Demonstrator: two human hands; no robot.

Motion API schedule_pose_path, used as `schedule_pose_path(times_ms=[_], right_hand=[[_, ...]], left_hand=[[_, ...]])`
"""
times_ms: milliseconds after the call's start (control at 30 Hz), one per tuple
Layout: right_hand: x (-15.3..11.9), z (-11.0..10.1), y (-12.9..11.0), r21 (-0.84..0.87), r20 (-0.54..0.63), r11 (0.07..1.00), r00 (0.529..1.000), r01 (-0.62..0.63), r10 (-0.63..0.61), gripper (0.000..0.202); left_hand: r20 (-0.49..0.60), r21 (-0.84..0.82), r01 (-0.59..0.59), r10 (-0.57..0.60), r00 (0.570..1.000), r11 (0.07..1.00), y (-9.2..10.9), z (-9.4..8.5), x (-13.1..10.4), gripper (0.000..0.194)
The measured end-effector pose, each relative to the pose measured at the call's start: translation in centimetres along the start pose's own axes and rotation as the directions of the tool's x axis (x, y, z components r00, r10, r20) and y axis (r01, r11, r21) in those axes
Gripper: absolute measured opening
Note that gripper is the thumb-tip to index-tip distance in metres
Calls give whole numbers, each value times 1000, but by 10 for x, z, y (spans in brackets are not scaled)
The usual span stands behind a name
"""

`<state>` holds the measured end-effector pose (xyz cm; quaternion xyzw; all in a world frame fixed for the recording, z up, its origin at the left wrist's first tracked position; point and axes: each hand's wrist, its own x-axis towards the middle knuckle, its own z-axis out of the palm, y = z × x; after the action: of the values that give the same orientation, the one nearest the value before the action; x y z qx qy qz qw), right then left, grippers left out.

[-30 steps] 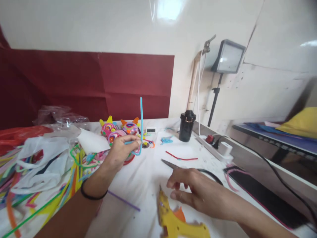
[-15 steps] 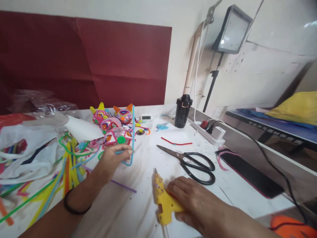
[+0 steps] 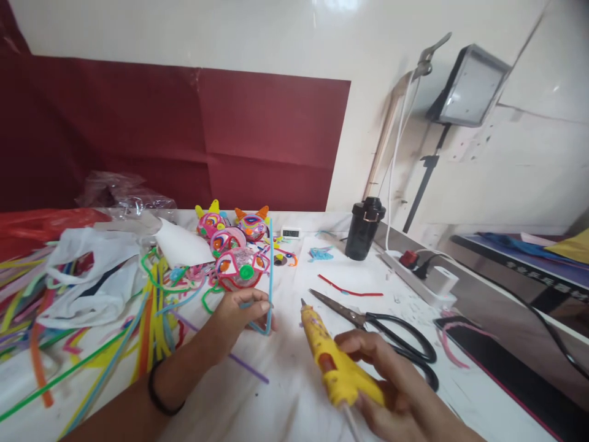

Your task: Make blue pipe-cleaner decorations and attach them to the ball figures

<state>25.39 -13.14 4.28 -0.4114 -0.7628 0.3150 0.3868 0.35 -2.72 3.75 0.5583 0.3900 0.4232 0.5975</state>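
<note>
Left grip [image 3: 237,316] together on one blue pipe cleaner [image 3: 271,264], right grip [image 3: 416,393] around one glue gun [image 3: 316,334]

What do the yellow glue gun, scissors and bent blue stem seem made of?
Yellow glue gun: probably hard plastic; smudged, moulded-looking body. Scissors: blades likely metal, from their dull grey-brown look; handles smooth black, possibly plastic-coated. Bent blue stem: perhaps fibre-covered wire, being matte and sharply cornered.

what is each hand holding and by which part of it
The left hand holds a blue pipe cleaner near its bend; the right hand grips the yellow glue gun by its handle.
</note>
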Motion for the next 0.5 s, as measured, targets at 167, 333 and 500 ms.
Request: schedule_pose_path(times_ms=[167, 333, 500], right_hand=[[14, 4, 10, 318, -11, 947, 999, -46, 53, 32], [18, 5, 16, 511, -25, 859, 999, -13, 31, 39], [16, 8, 21, 617, -137, 787, 988, 28, 72, 36]], left_hand=[[-29, -68, 35, -37, 999, 997, 4, 4, -2, 20], [4, -81, 33, -33, 999, 996, 3, 3, -2, 20], [59, -54, 20, -17, 998, 998, 3, 4, -4, 21]])
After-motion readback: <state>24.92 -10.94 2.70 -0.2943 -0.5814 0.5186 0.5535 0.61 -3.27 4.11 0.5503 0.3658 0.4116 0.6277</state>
